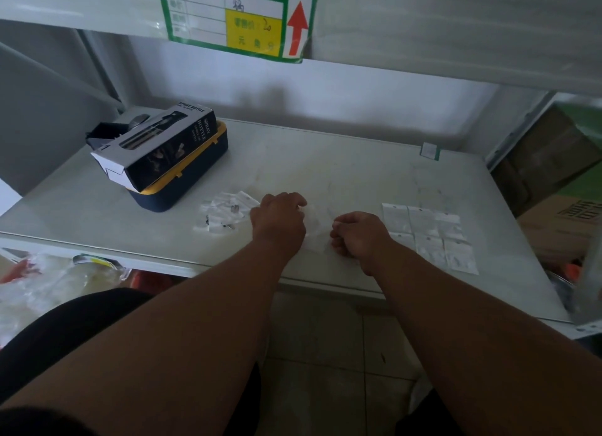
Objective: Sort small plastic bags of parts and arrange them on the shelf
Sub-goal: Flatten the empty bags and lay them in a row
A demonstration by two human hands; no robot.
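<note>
My right hand and left hand each pinch one clear bag, stretched flat between them on the shelf for inspection. Sorted bags lie tiled at right; the unsorted pile sits left. A spray-bottle box rests farther left.

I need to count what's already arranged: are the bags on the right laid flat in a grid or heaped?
Laid flat. The bags on the right lie side by side in neat rows on the shelf, unlike the loose pile beside the left hand.
</note>
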